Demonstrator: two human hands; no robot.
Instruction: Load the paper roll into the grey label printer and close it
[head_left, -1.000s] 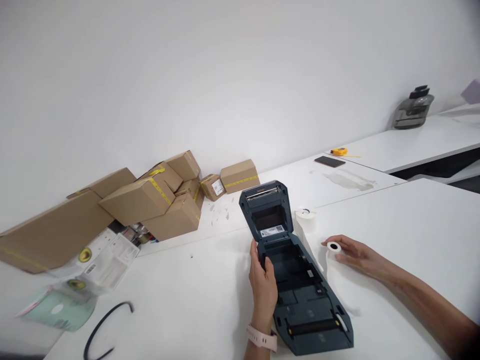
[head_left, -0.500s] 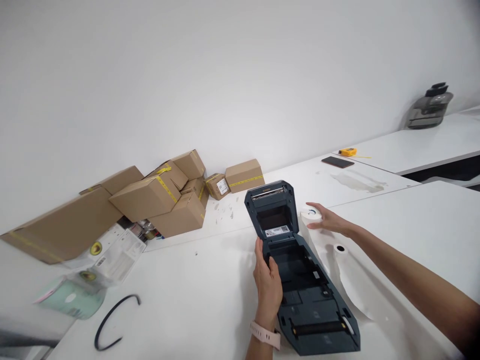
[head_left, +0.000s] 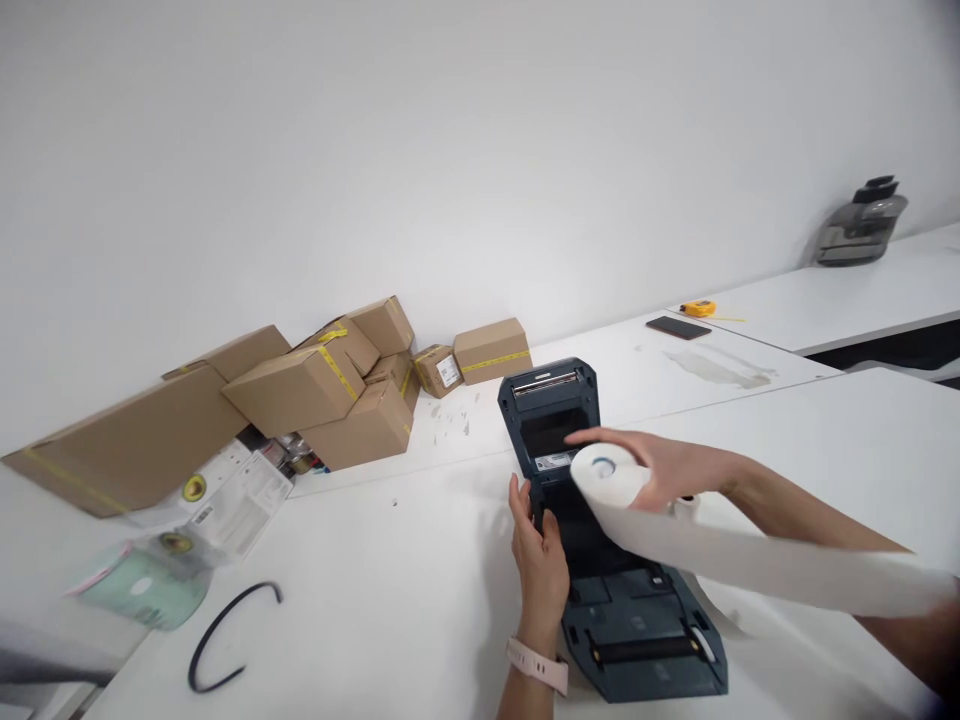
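Observation:
A dark label printer [head_left: 622, 600] lies on the white table with its lid [head_left: 551, 410] raised. My left hand [head_left: 541, 565] grips the printer's left side near the hinge, with the thumb over the inner edge. In my right hand [head_left: 664, 470] is a roll of white label paper [head_left: 611, 475], held above the printer's open bay. A long paper strip [head_left: 757, 560] trails from the roll to the right, across my forearm. Behind that strip, a second paper roll [head_left: 686, 507] stands right of the printer, partly hidden.
Cardboard boxes [head_left: 300, 395] are stacked against the wall at left. Near them lie plastic packs [head_left: 240, 505], a mint-green pouch [head_left: 146, 585] and a black curved band [head_left: 217, 640]. Farther right are a phone [head_left: 679, 327], a yellow tape measure [head_left: 699, 309] and a grey bottle [head_left: 862, 225].
My right hand has lifted the paper roll from the table beside the printer and brought it left over the bay, its strip stretching out. My left hand keeps its hold.

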